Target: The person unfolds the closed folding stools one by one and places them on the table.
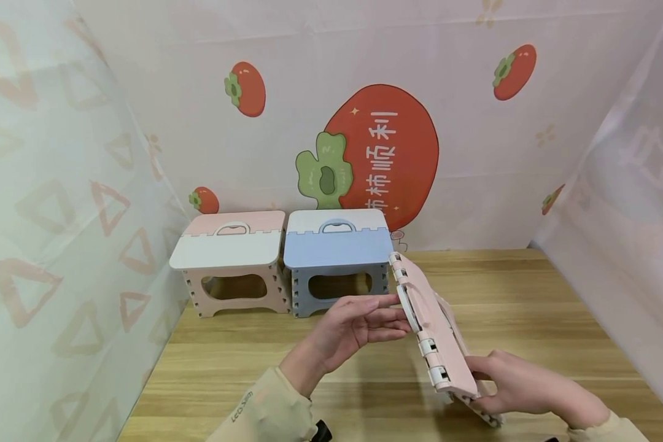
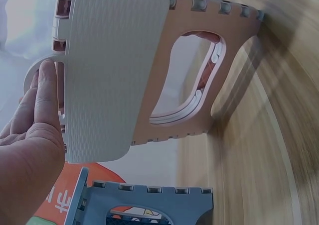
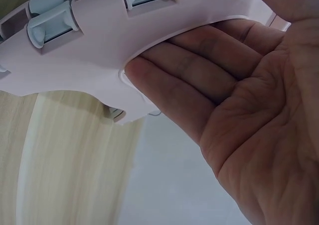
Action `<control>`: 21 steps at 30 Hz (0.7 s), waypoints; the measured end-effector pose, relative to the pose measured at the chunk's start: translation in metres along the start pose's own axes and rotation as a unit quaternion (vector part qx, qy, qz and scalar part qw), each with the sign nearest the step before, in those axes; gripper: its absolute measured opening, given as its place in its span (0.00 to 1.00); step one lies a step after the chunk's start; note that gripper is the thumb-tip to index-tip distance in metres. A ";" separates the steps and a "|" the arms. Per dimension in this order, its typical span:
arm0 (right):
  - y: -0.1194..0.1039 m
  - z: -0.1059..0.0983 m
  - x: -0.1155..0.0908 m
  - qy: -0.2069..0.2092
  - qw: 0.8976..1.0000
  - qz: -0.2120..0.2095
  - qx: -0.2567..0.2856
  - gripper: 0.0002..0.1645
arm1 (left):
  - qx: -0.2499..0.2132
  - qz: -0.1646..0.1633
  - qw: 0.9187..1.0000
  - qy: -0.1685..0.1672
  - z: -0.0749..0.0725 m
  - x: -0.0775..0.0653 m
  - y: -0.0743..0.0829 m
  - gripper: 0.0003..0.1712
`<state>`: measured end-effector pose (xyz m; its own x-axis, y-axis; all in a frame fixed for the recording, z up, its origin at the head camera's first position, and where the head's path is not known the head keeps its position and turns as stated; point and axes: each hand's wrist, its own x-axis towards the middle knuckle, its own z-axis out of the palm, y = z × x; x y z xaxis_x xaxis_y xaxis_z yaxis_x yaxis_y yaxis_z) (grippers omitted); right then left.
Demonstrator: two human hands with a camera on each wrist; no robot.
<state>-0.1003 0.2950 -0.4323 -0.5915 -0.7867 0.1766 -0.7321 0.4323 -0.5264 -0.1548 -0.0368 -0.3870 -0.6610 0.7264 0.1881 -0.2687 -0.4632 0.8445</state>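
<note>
A pink and white folding stool (image 1: 439,325) is tilted over the right side of the table, partly folded, with its hinged top edge facing left. My right hand (image 1: 530,383) grips its leg panel. In the right wrist view, the fingers (image 3: 194,65) reach into the panel's opening beside the hinges. My left hand (image 1: 353,325) has its fingers straight, with the tips at the stool's white handle (image 1: 407,309). The left wrist view shows those fingers (image 2: 46,93) flat along the handle loop, beside the white textured half of the top (image 2: 112,75).
Behind my left hand, an unfolded pink and white stool (image 1: 226,252) and a blue and white one (image 1: 338,248) stand side by side by the back wall. The wood-grain table (image 1: 536,313) has printed cloth walls (image 1: 475,153) at the back and sides.
</note>
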 end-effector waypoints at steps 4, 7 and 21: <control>0.001 -0.001 -0.002 -0.001 1.000 -0.002 0.010 0.25 | 0.000 -0.002 1.000 -0.003 0.002 0.002 0.000 0.29; 0.002 -0.002 -0.003 -0.003 1.000 0.003 0.016 0.24 | 0.003 -0.011 1.000 0.005 0.003 0.004 0.001 0.30; 0.007 -0.005 -0.004 -0.005 0.999 0.025 0.044 0.20 | 0.023 -0.026 0.999 0.020 0.009 0.017 0.005 0.30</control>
<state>-0.1050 0.3035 -0.4324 -0.6228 -0.7696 0.1409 -0.6690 0.4305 -0.6059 -0.1610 -0.0226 -0.3750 -0.6751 0.7274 0.1228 -0.2719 -0.4001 0.8752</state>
